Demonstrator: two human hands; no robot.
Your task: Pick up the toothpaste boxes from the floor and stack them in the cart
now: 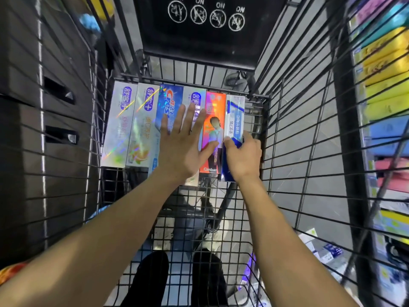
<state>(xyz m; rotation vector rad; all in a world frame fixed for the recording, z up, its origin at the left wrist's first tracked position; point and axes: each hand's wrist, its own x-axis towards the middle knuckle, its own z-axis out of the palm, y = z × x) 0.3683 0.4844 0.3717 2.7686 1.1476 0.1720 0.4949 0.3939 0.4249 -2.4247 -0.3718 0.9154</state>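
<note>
Black wire cart [287,120] around me, grid bottom, grey floor [314,165] visible through it. Six toothpaste boxes [143,127] lie side by side at the far end. My left hand [183,145] rests flat on them, fingers spread, grip apart. My right hand [243,158] has its grip clamped on the blue-and-white box [235,116] at the right end. Shelves [385,85] of colourful packs stand to the right.

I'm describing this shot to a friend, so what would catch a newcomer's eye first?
A row of bright toothpaste boxes lies side by side at the cart's far end. The left hand lies flat on them, while the right hand grips the white-and-blue box at the row's right.
</note>
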